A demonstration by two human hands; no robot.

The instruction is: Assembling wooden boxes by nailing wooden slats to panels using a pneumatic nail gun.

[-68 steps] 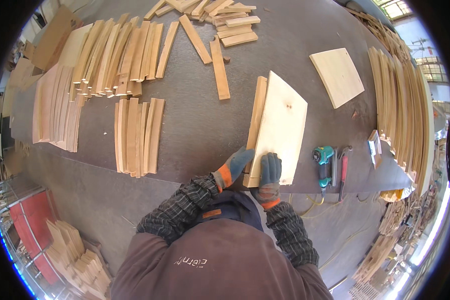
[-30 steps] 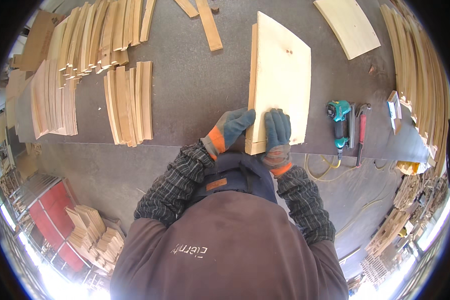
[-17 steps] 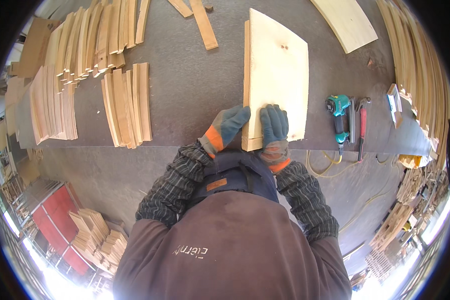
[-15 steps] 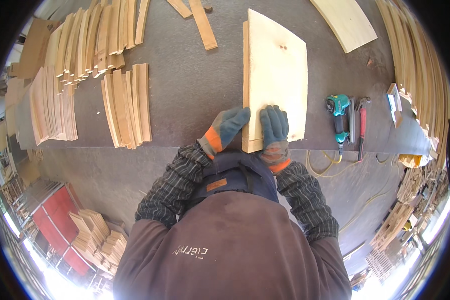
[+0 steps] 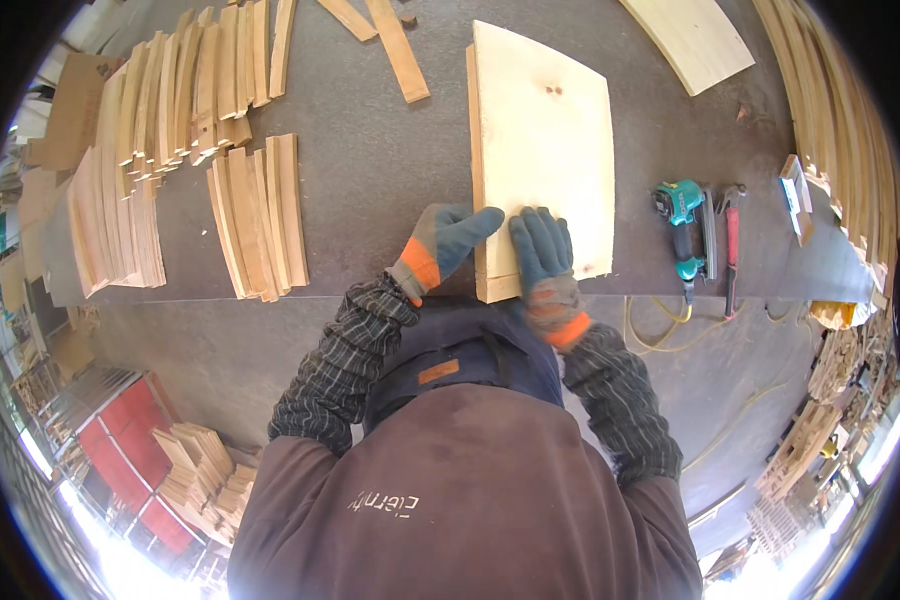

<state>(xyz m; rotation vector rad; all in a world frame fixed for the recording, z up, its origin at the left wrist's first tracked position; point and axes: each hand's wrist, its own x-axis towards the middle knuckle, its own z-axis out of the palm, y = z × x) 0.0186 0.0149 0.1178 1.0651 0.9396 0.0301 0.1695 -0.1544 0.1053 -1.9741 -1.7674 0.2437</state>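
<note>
Board point(image 5: 555, 140) already over wood strip point(image 5: 476, 170) on counter point(image 5: 390, 150); right hand point(image 5: 543, 255) flat on top; left hand point(image 5: 452, 242) at left edge (pinching or merely touching, cannot tell); nail gun point(image 5: 683, 225) lying unheld, loose strips point(image 5: 260, 215) waiting

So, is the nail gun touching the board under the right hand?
Apart: the head view shows dark tabletop between the nail gun and the board.

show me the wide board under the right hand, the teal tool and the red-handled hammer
Wide board point(image 5: 547, 145): head view, middle of its broad face.
Teal tool point(image 5: 683, 239): head view, on its dark grip.
Red-handled hammer point(image 5: 733, 238): head view, on its red handle.
</note>
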